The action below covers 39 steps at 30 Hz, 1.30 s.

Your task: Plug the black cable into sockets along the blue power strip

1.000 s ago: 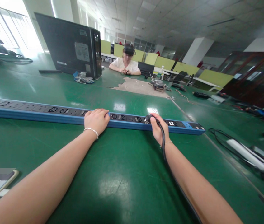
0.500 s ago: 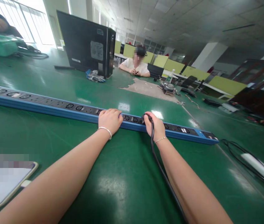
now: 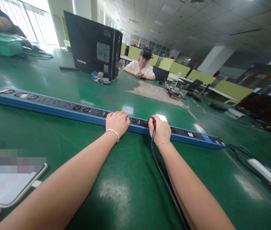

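A long blue power strip (image 3: pixel 89 118) with a black socket face lies across the green table. My left hand (image 3: pixel 118 123) is wrapped over the strip near its middle, gripping it. To the right, my right hand (image 3: pixel 161 129) is closed around a black plug (image 3: pixel 151 121) at one of the sockets. How far the plug sits in the socket is hidden by my fingers. From the plug a thick black cord (image 3: pixel 159 166) runs down toward me, along my right forearm. Two free sockets show between my hands.
A phone (image 3: pixel 18 188) lies at lower left. Behind the strip stand a black computer case (image 3: pixel 92 44) and a pair of gloves (image 3: pixel 100 78). A person (image 3: pixel 141 65) sits across the table. A green basket (image 3: pixel 1 44) is far left; loose cables (image 3: pixel 243 156) lie right.
The view has shifted slightly, so the strip and left hand appear a little further right. Both hands keep their hold; the cord near the right hand hangs slightly more to the left.
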Tool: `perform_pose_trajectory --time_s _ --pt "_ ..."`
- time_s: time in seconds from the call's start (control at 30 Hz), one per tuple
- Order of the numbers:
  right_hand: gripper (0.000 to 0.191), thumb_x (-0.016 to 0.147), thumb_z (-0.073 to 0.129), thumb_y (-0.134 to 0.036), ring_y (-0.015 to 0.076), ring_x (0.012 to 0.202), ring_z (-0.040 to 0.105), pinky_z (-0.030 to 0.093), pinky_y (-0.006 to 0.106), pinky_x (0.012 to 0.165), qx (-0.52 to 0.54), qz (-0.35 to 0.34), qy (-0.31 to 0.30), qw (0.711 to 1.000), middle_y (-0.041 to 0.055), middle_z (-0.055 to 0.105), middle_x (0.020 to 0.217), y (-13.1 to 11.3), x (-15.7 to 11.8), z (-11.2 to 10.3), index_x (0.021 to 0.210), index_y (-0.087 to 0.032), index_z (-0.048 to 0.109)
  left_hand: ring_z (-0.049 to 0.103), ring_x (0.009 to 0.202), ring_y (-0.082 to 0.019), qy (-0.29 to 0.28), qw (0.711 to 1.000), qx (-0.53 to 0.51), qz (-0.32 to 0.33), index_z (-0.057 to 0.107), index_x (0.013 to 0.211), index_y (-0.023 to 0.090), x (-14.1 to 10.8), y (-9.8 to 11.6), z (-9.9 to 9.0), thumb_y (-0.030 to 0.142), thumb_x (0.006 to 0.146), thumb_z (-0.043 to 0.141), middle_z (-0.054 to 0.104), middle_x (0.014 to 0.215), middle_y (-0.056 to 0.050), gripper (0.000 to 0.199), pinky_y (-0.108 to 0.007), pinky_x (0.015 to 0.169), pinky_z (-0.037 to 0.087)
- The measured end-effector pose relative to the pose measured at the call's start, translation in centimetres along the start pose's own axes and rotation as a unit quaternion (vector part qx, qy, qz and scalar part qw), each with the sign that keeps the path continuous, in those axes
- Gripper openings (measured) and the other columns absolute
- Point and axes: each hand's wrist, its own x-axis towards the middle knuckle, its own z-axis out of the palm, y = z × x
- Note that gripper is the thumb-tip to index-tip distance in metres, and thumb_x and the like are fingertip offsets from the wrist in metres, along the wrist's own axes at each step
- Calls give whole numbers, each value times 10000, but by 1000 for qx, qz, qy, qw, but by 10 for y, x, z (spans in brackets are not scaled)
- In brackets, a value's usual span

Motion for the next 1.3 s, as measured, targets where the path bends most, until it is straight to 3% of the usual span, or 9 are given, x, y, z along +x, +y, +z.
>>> perform_pose_trajectory --time_s 0.13,0.27,0.47,0.6,0.73,0.87,1.0,1.13,1.3 --pt "381 880 379 -377 206 710 634 415 359 842 -2 26 -23 999 69 683 664 -4 2 0 1068 -216 669 565 1062 -201 9 1000 8 3 675 1004 256 0 -1 2 314 881 390 686 1074 -20 316 -373 897 336" --pt "391 885 374 -361 203 730 634 409 365 875 16 49 8 999 79 696 703 -2 -4 7 1093 -195 661 578 1039 -195 25 999 15 13 679 992 249 -1 -3 4 280 885 373 690 1064 -16 325 -372 894 339" --pt "383 903 367 -320 187 812 648 369 359 966 22 -19 31 999 90 719 890 6 -19 16 1145 -169 622 584 1049 -203 20 1000 18 10 664 1027 239 0 -4 3 222 873 365 688 1074 -28 338 -365 900 358" --pt "407 916 355 -340 205 987 621 369 354 976 27 -57 18 998 99 690 1057 14 -23 16 1208 -156 569 612 1020 -209 1 1000 8 1 609 1145 197 2 -6 0 153 840 372 696 1057 -68 389 -352 907 381" --pt "442 912 373 -359 237 1227 482 336 383 1027 18 -119 19 993 112 565 1292 25 -24 18 1262 -131 517 651 901 -235 15 999 -13 -41 546 1202 156 4 -8 -3 119 821 356 705 1002 -92 427 -353 824 433" --pt "444 905 392 -335 221 1213 500 330 397 1040 35 -147 3 989 121 569 1286 33 -22 18 1279 -118 493 651 889 -248 27 997 -33 -67 528 1187 167 5 -8 -3 125 823 358 695 1031 -92 404 -354 771 453" --pt "436 888 420 -317 208 1170 535 350 384 1030 53 -164 -18 985 103 580 1275 37 -20 15 1279 -139 495 651 891 -253 20 999 -22 -40 556 1134 155 5 -6 -3 200 863 367 702 972 -90 333 -383 833 446" --pt "432 876 430 -293 177 1128 563 386 343 1004 97 -134 -20 986 73 574 1288 36 -21 18 1289 -180 488 622 990 -247 13 1000 -9 0 575 1126 159 3 -1 -4 253 873 403 690 1001 -96 321 -396 907 421" --pt "486 852 448 -285 189 1126 563 360 382 1027 127 -118 -5 985 76 561 1304 34 -24 25 1326 -177 448 460 1235 -207 -8 987 -37 156 512 1256 233 -5 23 -2 280 874 453 566 1287 -43 390 -364 1025 356"
